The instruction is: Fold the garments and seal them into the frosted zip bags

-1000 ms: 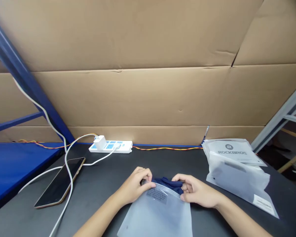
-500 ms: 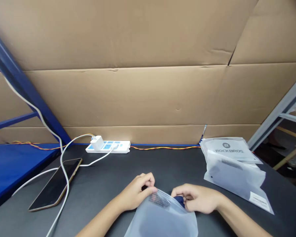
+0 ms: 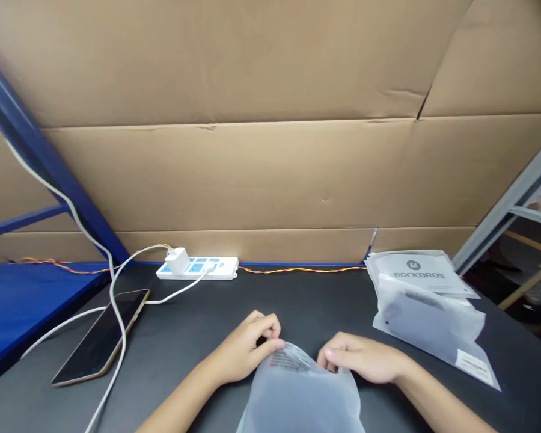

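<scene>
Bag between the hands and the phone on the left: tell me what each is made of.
The bag looks like frosted plastic film: matte, translucent, softly creased. The phone likely has a glass front, judging by its glossy black face; its gold-toned edge could be metal or plastic.

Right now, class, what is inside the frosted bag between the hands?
A dim dark shape shows through the frosted bag; the film hides what it is. The left hand and right hand hold its top edge.

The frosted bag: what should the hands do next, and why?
I think pressing its top edge shut is a good next move: the left hand and right hand are both at the top of the frosted bag, and nothing pokes out.
</scene>
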Demonstrator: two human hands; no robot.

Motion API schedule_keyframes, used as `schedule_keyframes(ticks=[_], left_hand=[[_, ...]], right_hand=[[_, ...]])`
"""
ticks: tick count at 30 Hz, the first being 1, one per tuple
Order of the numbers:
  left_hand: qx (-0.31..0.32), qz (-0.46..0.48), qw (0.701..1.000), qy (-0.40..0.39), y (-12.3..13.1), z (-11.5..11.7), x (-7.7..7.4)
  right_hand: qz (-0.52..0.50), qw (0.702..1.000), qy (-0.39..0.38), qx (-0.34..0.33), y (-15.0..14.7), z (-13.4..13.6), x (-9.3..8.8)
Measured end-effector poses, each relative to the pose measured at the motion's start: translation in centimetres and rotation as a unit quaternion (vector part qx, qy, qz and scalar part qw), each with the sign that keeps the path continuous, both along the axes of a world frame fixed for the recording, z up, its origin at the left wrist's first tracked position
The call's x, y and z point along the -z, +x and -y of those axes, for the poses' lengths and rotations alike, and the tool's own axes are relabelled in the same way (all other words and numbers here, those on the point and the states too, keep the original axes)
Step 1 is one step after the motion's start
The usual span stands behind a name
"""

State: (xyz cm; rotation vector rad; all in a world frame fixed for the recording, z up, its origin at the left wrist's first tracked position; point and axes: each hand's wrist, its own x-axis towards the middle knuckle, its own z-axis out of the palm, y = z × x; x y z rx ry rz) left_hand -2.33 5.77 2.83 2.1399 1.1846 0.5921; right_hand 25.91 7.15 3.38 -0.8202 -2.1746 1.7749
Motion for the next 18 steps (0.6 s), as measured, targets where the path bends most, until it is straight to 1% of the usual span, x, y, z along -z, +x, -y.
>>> schedule_keyframes(ticks=[2,6,7,8,10,12,13,15,17,18], left_hand=[[0.003,-0.005,1.000,0.006,-0.1,0.0,0.0],[-0.003,-0.015,1.000,0.008,-0.5,-0.3,-0.3],[-0.005,-0.016,1.000,0.008,-0.5,-0.3,-0.4],[-0.004,-0.016,1.000,0.010,-0.5,-0.3,-0.5],[-0.001,-0.015,1.000,0.014,-0.4,-0.3,-0.5],[0.001,-0.015,1.000,0.016,-0.4,-0.2,-0.5],[-0.002,-0.016,1.000,0.019,-0.4,-0.3,-0.5],[-0.014,-0.021,0.999,0.027,-0.9,-0.5,-0.5],[-0.006,-0.028,0.999,0.027,-1.7,-0.8,-0.6],[0.010,-0.025,0.999,0.017,-2.1,-0.9,-0.7]], right_hand=[[-0.004,1.000,0.003,0.015,0.0,0.1,-0.1],[-0.038,0.991,0.002,0.127,-0.6,0.3,0.2],[-0.046,0.989,-0.009,0.140,-0.8,0.3,0.3],[-0.048,0.989,-0.021,0.139,-0.9,0.3,0.4],[-0.033,0.992,-0.037,0.113,-1.0,0.3,0.4],[-0.010,0.995,-0.032,0.092,-0.8,0.3,0.4],[-0.007,0.995,-0.016,0.096,-0.7,0.3,0.4],[-0.007,0.988,0.052,0.144,-0.4,0.2,0.5],[0.009,0.969,0.138,0.205,0.0,-0.2,0.9],[0.028,0.960,0.166,0.222,0.1,-0.4,1.1]])
